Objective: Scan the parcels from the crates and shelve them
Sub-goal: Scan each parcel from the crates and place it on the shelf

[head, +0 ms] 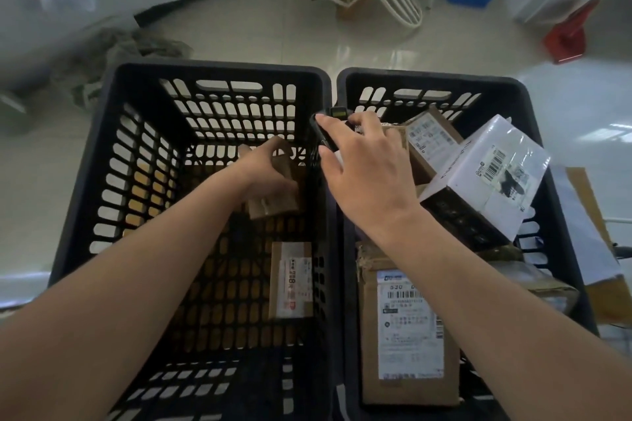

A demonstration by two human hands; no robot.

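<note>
Left hand [265, 169] down inside the left crate [113, 133], fingers curled round a small brown parcel [273, 202]. Right hand [367, 169] clamped on a black scanner [323, 140] above the rims where the crates meet. Lower in the left crate, a labelled brown parcel [290, 280]. In the right crate [554, 215], a large labelled carton [407, 328], a white box [485, 174] and another brown box [432, 137], heaped.
</note>
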